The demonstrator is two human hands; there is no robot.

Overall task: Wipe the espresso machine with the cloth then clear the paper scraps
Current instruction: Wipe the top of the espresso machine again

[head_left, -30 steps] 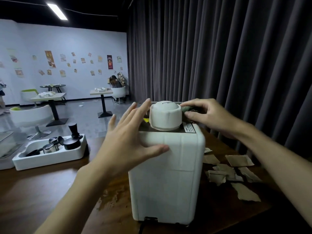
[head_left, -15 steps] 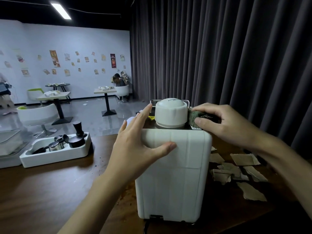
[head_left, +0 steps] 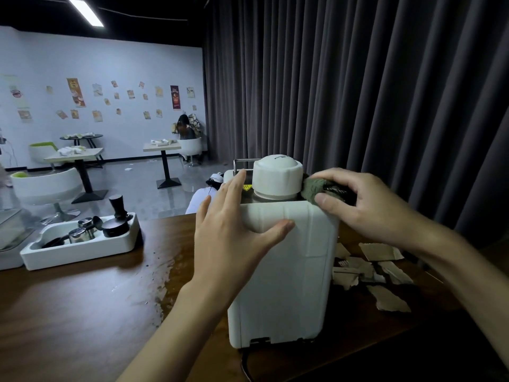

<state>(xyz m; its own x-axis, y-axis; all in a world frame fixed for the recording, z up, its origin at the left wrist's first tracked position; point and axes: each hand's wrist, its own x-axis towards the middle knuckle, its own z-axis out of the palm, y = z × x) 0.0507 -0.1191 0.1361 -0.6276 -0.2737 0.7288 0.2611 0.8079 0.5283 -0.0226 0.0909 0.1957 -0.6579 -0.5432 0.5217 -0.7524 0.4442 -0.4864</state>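
A white espresso machine (head_left: 286,279) stands on the dark wooden table (head_left: 82,307), its back toward me, with a round white cap (head_left: 276,176) on top. My left hand (head_left: 234,232) lies flat against the machine's upper left side, fingers straight and thumb across the back panel. My right hand (head_left: 366,205) grips a bunched grey-green cloth (head_left: 314,188) on the machine's top right edge, next to the cap. Torn brown paper scraps (head_left: 377,271) lie on the table to the right of the machine, partly hidden behind it.
A white tray (head_left: 80,249) holding a black tamper and metal cups sits at the table's left. A wet patch with dark specks (head_left: 165,274) marks the wood left of the machine. A dark curtain (head_left: 358,92) hangs close behind. Small tables and chairs fill the room beyond.
My right hand has slid the cloth from behind the cap to the machine's top right corner. The left hand has stayed on the machine's side.
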